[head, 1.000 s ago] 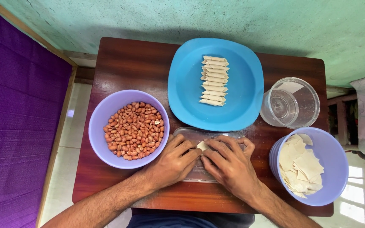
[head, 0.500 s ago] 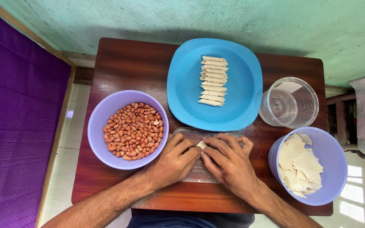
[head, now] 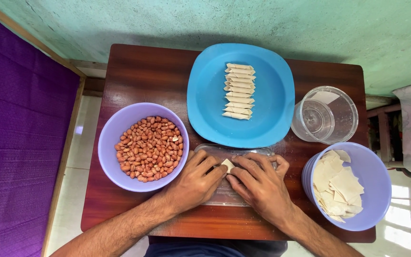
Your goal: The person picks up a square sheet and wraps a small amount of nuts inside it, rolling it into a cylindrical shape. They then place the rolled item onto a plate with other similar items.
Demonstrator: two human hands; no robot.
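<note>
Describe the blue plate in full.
The blue plate is a rounded square with a raised rim, smooth like plastic, lying flat at the back middle of the wooden table. A neat column of pale rolled dough pieces lies at its centre. Neither hand touches it.

Wooden table [head: 148,76] bears lilac peanut bowl [head: 112,138], blue plate [head: 205,109], clear tub [head: 327,114], wrapper bowl [head: 381,190].
</note>
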